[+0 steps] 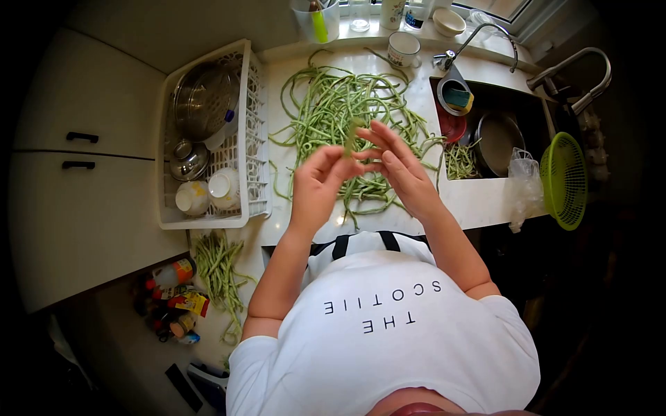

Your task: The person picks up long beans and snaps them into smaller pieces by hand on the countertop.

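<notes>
A big tangled pile of long green beans (333, 97) lies on the white counter in front of me. Above the pile my left hand (320, 182) pinches a short piece of green bean (352, 139), which stands up between thumb and fingers and looks blurred. My right hand (406, 173) is just to the right of it, fingers spread and apart, their tips near the left hand's fingertips. Nothing shows in the right hand.
On the left stands a white dish rack (257, 139) with bowls and pans. Another bundle of beans (218, 270) lies below it, near bottles (173, 274). At right are a sink (513, 104), a faucet (479, 35), a green basket (565, 180) and a plastic bag (525, 184). A mug (403, 50) stands behind.
</notes>
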`<state>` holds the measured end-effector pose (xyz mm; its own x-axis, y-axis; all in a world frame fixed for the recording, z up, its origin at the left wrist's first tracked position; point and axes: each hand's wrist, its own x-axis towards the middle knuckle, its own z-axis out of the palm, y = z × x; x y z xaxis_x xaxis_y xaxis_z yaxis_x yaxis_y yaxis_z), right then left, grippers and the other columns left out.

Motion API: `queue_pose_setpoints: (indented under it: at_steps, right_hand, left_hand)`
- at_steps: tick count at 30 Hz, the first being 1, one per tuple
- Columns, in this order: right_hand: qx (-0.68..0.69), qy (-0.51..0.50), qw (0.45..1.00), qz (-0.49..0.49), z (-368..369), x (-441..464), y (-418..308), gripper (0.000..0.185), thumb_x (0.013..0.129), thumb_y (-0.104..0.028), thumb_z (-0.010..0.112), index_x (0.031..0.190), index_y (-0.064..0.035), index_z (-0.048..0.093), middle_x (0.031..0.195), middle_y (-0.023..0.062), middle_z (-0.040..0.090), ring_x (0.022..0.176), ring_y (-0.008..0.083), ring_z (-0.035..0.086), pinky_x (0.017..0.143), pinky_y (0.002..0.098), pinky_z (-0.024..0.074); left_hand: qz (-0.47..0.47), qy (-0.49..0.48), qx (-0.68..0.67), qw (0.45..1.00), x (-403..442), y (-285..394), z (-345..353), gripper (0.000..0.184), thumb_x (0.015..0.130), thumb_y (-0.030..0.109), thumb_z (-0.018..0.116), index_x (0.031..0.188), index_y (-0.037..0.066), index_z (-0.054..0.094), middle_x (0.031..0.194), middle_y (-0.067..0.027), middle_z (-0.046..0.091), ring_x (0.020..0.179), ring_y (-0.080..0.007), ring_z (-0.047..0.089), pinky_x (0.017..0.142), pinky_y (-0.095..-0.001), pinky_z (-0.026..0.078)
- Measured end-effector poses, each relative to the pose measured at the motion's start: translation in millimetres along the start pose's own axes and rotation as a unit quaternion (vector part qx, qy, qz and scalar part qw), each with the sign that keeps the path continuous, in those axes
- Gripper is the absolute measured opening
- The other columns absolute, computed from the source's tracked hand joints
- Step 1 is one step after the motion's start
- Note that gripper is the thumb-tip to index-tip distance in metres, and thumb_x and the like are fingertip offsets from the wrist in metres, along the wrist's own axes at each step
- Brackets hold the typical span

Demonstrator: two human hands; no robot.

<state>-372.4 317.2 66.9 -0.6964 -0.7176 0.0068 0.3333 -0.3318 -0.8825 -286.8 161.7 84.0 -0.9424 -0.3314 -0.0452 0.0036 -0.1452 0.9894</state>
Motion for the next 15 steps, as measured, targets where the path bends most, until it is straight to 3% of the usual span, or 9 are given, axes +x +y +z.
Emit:
queue_pose_setpoints:
  at_steps: [1, 3, 5, 7, 9, 15]
  right_hand:
    - [-0.042, 0.002, 0.999, 0.007, 4, 1, 3, 0.047, 0.105, -0.025, 0.038, 0.148, -0.0032, 0.035, 0.138, 0.0128, 0.053, 0.115, 0.0189, 0.058, 0.105, 0.0347, 0.0401]
    - [-0.106, -0.027, 0.993, 0.033, -2, -1, 16, 0.049, 0.106, -0.031, 0.034, 0.145, -0.0032, 0.039, 0.134, 0.0116, 0.057, 0.12, 0.0229, 0.056, 0.109, 0.0367, 0.0348]
    - [-0.068, -0.193, 0.971, 0.123, -8, -3, 23, 0.05, 0.106, -0.036, 0.03, 0.142, -0.0025, 0.045, 0.123, 0.0114, 0.064, 0.118, 0.0228, 0.056, 0.108, 0.0358, 0.0354]
    - [-0.105, -0.199, 0.964, 0.139, -7, -5, 16, 0.054, 0.107, -0.039, 0.026, 0.137, -0.0014, 0.05, 0.114, 0.0123, 0.068, 0.114, 0.0222, 0.059, 0.105, 0.0363, 0.0386]
    - [-0.013, -0.176, 0.956, 0.235, -13, -6, 16, 0.058, 0.107, -0.041, 0.023, 0.135, 0.001, 0.053, 0.111, 0.0121, 0.068, 0.107, 0.0217, 0.061, 0.1, 0.0355, 0.0429]
    - [0.05, -0.17, 0.95, 0.256, -23, -12, 15, 0.059, 0.107, -0.041, 0.025, 0.132, 0.0038, 0.054, 0.109, 0.0119, 0.066, 0.093, 0.0204, 0.064, 0.095, 0.0333, 0.0464]
  left_hand:
    - [-0.002, 0.001, 0.004, 1.0, 2, 0, -4, 0.016, 0.099, 0.014, 0.057, 0.109, 0.001, 0.061, 0.094, -0.0103, 0.071, 0.089, -0.0171, 0.069, 0.082, -0.0291, 0.054]
    - [0.046, 0.076, -0.126, 0.988, 8, -2, -11, 0.016, 0.101, 0.015, 0.054, 0.109, 0.002, 0.058, 0.098, -0.013, 0.07, 0.092, -0.0212, 0.07, 0.084, -0.033, 0.056]
    - [0.066, 0.086, -0.161, 0.981, 12, 0, -19, 0.016, 0.102, 0.018, 0.052, 0.109, 0.003, 0.055, 0.101, -0.015, 0.069, 0.095, -0.0244, 0.07, 0.086, -0.036, 0.057]
    - [0.09, 0.16, -0.213, 0.96, 13, 1, -33, 0.016, 0.102, 0.018, 0.051, 0.109, 0.004, 0.055, 0.104, -0.0158, 0.069, 0.097, -0.0257, 0.069, 0.087, -0.037, 0.058]
    - [0.085, 0.183, -0.219, 0.955, 12, -3, -48, 0.016, 0.102, 0.019, 0.052, 0.109, 0.005, 0.054, 0.107, -0.0159, 0.068, 0.1, -0.0262, 0.068, 0.089, -0.0377, 0.058]
    - [0.106, 0.25, -0.224, 0.936, 7, -7, -68, 0.017, 0.102, 0.02, 0.051, 0.111, 0.006, 0.054, 0.113, -0.0148, 0.066, 0.104, -0.0243, 0.067, 0.091, -0.0367, 0.057]
